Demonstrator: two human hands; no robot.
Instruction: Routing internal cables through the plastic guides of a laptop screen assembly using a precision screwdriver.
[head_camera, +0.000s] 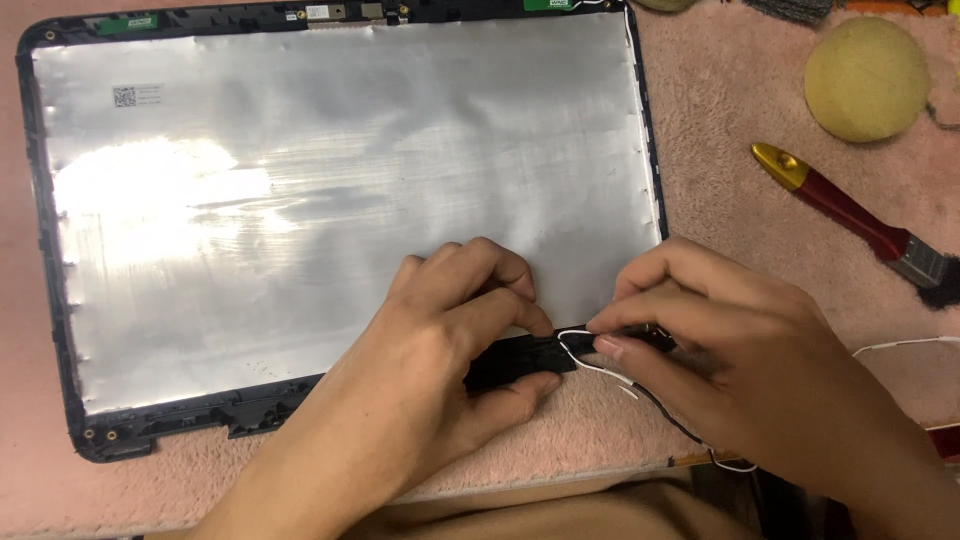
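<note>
At the near right edge of the black plastic laptop lid lined with silver foil (340, 190), the left hand (440, 350) pins the frame steady while the right hand (700, 350) pinches thin white and black wires (600, 365), apparently guiding them along it.

Single head view, steeply down, close in.

We see a silver foil panel (340, 190) with a black frame (45, 300). Beneath it lies a pink mat (740, 230). Right of the panel: a tan round sponge (866, 78) and a red-handled brush (860, 225) with a gold tip. At the panel's lower edge run white and black wires (640, 385).
</note>
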